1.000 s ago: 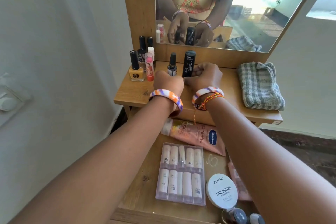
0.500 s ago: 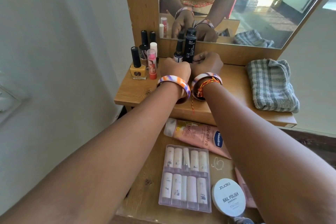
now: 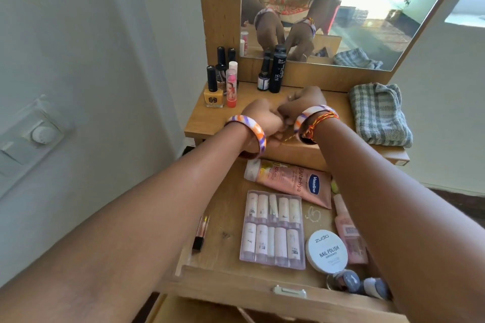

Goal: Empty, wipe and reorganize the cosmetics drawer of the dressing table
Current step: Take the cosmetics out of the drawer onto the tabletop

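Observation:
The open wooden drawer (image 3: 236, 286) holds a pink Vaseline tube (image 3: 288, 182), a clear pack of small vials (image 3: 273, 228), a white nail polish remover tin (image 3: 326, 250), a pink bottle (image 3: 349, 233) and a lip gloss (image 3: 200, 233). On the dressing table top (image 3: 210, 123) a black tube (image 3: 277, 71) and a small dark-capped bottle (image 3: 263, 76) stand by the mirror base. My left hand (image 3: 262, 120) and my right hand (image 3: 301, 102) meet above the top's front edge, fingers curled, with nothing seen in them.
A yellow nail polish (image 3: 213, 92), a pink lip balm (image 3: 231, 86) and several dark bottles stand at the top's back left. A folded grey checked cloth (image 3: 378, 113) lies at the right. Grey-capped bottles (image 3: 351, 282) sit in the drawer's front right corner. A wall is close on the left.
Both hands let go of the black tube and small bottle, which now stand by the mirror, and drew back toward the front edge.

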A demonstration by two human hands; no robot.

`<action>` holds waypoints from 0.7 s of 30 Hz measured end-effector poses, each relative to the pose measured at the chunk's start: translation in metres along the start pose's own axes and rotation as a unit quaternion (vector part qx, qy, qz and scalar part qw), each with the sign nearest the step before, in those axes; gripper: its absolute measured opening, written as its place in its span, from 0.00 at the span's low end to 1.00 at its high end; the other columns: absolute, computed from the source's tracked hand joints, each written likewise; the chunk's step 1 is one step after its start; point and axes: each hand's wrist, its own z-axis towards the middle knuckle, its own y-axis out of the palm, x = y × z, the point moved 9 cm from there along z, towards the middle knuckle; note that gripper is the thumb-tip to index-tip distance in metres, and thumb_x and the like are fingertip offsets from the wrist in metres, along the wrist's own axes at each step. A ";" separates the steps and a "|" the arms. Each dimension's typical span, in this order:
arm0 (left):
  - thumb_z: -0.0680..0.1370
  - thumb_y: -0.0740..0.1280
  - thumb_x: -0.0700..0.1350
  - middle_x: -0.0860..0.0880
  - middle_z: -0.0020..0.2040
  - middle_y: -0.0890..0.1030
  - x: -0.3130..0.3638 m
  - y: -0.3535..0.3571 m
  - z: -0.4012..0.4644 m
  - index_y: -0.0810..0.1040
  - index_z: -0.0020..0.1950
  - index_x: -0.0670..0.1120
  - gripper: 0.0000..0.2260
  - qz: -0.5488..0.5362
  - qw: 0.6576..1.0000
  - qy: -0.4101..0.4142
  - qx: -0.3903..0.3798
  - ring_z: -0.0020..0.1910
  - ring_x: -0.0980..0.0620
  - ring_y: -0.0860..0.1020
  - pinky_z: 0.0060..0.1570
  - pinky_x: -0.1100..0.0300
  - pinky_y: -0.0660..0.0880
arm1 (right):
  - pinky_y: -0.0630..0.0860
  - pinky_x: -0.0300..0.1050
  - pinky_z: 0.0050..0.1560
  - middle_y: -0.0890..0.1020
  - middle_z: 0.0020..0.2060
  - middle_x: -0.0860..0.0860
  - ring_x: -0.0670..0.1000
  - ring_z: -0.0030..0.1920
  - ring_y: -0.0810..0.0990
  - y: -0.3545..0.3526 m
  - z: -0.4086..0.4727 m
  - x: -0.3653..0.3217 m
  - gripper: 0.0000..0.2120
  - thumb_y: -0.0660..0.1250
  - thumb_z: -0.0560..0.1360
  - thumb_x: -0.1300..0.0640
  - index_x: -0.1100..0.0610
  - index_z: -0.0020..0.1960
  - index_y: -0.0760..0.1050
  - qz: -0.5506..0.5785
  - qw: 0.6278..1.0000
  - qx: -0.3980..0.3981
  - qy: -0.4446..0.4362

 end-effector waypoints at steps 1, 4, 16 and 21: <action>0.75 0.67 0.35 0.41 0.44 0.81 0.001 0.004 -0.010 0.78 0.47 0.39 0.02 0.036 0.998 0.014 -0.042 0.42 0.46 0.81 0.45 0.52 0.81 | 0.78 0.45 0.42 0.78 0.41 0.56 0.53 0.37 0.77 0.003 -0.008 -0.001 0.06 0.68 0.71 0.60 0.57 0.37 0.72 -0.019 0.999 -0.026 -0.010; 0.75 0.68 0.39 0.43 0.44 0.80 -0.013 0.011 -0.039 0.78 0.53 0.39 0.08 0.228 0.960 -0.009 -0.163 0.40 0.49 0.79 0.45 0.56 0.79 | 0.74 0.35 0.25 0.79 0.32 0.52 0.48 0.29 0.75 0.006 -0.039 -0.011 0.04 0.69 0.70 0.63 0.57 0.38 0.76 -0.054 0.994 -0.050 -0.075; 0.79 0.62 0.41 0.43 0.67 0.73 -0.100 0.054 -0.127 0.71 0.67 0.39 0.17 0.767 0.586 0.037 -0.257 0.65 0.43 0.73 0.58 0.54 0.73 | 0.71 0.31 0.23 0.79 0.30 0.50 0.41 0.23 0.77 0.065 -0.124 0.031 0.13 0.77 0.65 0.58 0.59 0.48 0.81 -0.311 0.911 -0.239 -0.126; 0.78 0.64 0.41 0.42 0.66 0.74 -0.107 0.057 -0.133 0.73 0.66 0.39 0.17 0.779 0.572 0.036 -0.256 0.63 0.42 0.75 0.51 0.54 0.73 | 0.76 0.44 0.45 0.79 0.49 0.57 0.56 0.48 0.80 0.058 -0.134 0.057 0.24 0.77 0.64 0.55 0.62 0.57 0.77 -0.427 0.873 -0.213 -0.098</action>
